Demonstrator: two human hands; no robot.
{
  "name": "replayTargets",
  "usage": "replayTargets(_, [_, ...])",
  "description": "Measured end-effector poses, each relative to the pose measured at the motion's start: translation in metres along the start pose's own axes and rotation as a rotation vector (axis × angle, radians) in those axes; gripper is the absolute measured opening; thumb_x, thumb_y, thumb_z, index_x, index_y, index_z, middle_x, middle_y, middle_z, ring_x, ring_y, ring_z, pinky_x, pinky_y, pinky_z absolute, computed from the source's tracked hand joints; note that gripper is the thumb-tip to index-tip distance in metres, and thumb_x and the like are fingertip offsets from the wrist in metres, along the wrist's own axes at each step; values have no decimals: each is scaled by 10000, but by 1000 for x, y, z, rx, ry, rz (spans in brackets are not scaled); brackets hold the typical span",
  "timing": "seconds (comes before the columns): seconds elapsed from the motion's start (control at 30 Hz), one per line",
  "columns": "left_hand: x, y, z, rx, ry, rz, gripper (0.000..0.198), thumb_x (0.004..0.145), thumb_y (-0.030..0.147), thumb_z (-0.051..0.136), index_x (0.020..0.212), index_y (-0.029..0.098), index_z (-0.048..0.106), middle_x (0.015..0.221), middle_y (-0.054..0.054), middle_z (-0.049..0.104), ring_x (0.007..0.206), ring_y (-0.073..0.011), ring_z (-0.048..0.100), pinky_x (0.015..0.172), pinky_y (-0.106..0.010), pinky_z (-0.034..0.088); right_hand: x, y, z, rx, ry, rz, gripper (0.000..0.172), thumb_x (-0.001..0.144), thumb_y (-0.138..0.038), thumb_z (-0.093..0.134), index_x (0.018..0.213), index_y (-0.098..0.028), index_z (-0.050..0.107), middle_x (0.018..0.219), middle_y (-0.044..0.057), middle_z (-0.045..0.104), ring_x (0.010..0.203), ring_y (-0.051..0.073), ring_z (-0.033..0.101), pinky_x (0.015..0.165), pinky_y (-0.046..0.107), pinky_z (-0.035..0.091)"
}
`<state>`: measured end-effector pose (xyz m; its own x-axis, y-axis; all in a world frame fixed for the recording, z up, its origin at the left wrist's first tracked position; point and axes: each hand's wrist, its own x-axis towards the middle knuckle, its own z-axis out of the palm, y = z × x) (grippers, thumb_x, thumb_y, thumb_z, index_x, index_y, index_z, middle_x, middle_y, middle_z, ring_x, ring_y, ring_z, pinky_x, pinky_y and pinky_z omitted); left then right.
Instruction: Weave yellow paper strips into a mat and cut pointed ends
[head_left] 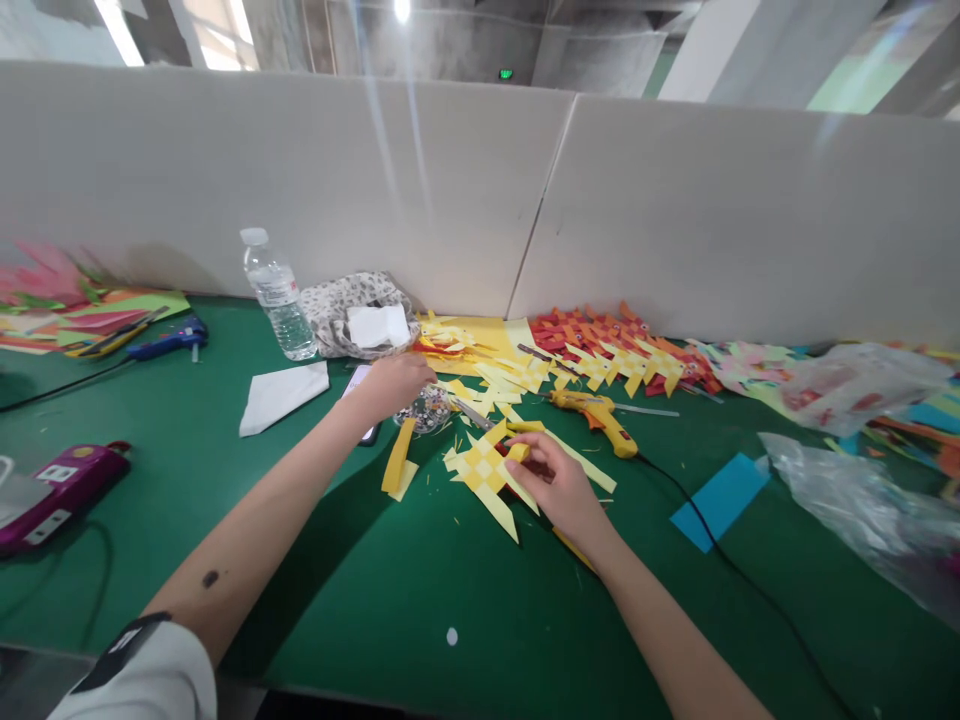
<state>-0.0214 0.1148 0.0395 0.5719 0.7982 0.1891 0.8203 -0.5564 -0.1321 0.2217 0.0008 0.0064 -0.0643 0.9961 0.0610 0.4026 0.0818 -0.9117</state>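
Observation:
My left hand (401, 383) is over a round clear dish (422, 410) of small dark and white pieces. Its fingers are curled together, and whatever they may hold is hidden. My right hand (555, 475) grips a woven paper fish (480, 462) by its right side, with a yellow curl of paper at the fingertips. The fish is a light and dark yellow check with pointed strips sticking out. Scissors (472, 414) lie just behind it, partly covered. A folded yellow paper strip (399, 457) rests on the table below the dish.
A yellow glue gun (596, 420) with a black cable lies to the right, near blue paper (720, 500). Red and yellow paper fish (600, 345) pile along the partition. A water bottle (279, 295), white tissue (283, 396), blue glue gun (169, 340) and purple device (64, 490) are left.

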Motion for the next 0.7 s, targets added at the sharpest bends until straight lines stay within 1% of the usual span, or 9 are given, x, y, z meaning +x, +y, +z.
replayTargets(0.03, [1,1,3,14,2,5,397,820,42,404,1065,233,651,1014,-58,643,943,-170,589,676,-227,445,0,1,0,-4,3,-4,255,742,-382,591,924,-208,544,760,23,648,680,179,596,632,303,459])
replayTargets(0.1, [3,1,8,26,4,12,433,782,-2,425,1052,239,662,1011,-64,627,980,-180,571,715,-237,447,1,4,-1,-16,11,0,262,737,-385,596,922,-207,543,742,22,643,661,177,585,624,303,455])
replayTargets(0.23, [5,-2,15,25,-3,37,489,771,-15,428,1093,280,648,1031,-66,596,992,-190,551,746,-259,441,2,7,-2,-39,20,0,267,736,-394,593,920,-207,547,705,11,620,612,165,559,594,299,442])
replayTargets(0.33, [6,-4,17,-1,7,43,496,775,-14,408,1100,279,642,1034,-70,586,967,-195,549,749,-280,436,2,6,-2,-41,22,4,269,736,-399,594,919,-207,547,718,17,624,634,173,571,601,303,446])
replayTargets(0.43, [6,-4,17,-18,39,53,497,765,-22,403,1068,282,654,1030,-66,582,986,-199,536,766,-293,431,1,5,-2,-38,32,14,273,737,-401,593,925,-208,547,748,27,637,675,184,590,626,311,456])
replayTargets(0.53, [5,-5,17,-29,21,70,487,758,-21,410,1023,286,679,1016,-61,583,983,-202,534,770,-300,430,1,4,-2,-33,35,24,280,733,-401,590,928,-206,543,757,27,645,687,187,599,649,321,469])
replayTargets(0.7, [6,-7,14,-52,-3,52,433,741,4,432,906,291,711,1017,-37,598,986,-199,535,801,-312,421,1,1,-2,-43,23,24,288,736,-405,587,938,-203,545,767,33,650,692,189,602,655,326,475])
